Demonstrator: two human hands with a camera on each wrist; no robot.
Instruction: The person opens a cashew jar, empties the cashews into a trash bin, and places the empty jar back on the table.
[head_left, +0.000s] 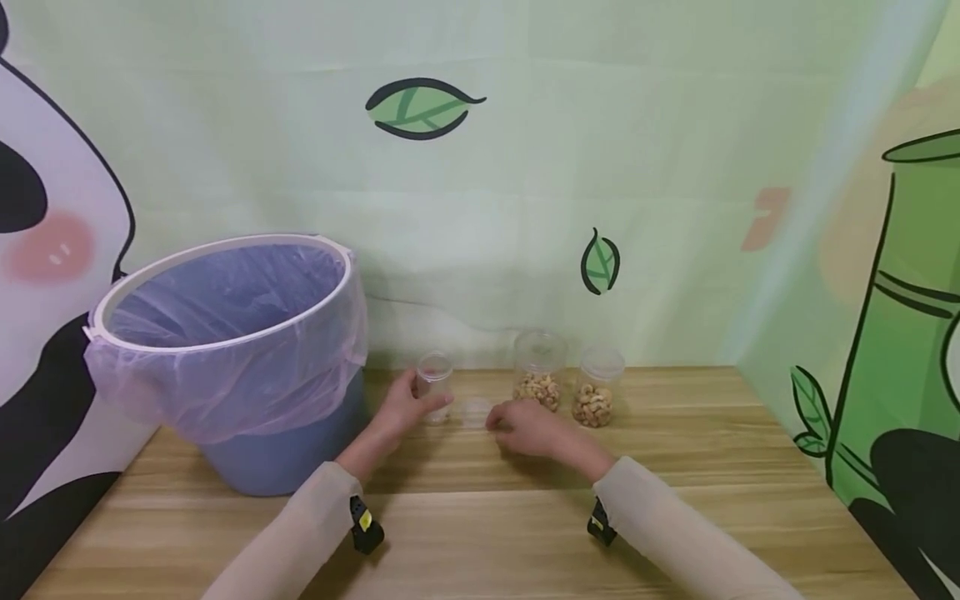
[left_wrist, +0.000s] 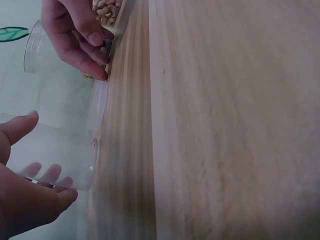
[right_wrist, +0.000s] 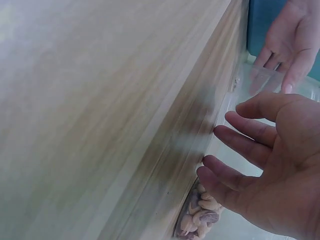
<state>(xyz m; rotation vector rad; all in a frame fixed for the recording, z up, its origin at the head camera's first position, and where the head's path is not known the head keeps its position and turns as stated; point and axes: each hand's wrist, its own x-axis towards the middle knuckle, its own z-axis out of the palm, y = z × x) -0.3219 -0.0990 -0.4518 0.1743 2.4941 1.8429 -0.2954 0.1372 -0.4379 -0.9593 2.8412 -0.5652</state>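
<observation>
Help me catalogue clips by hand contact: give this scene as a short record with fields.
Surface: wood-grain table
Left hand: holds an empty-looking clear jar
Right hand: at a flat clear piece, likely a lid; contact unclear
Behind right hand: jar of nuts
Right of that: jar of cashews
Left of left hand: blue bin with translucent liner

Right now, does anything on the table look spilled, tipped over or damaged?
Nothing stands out. The clear jar in the left hand and both jars of nuts are upright, and no spill shows.
</observation>
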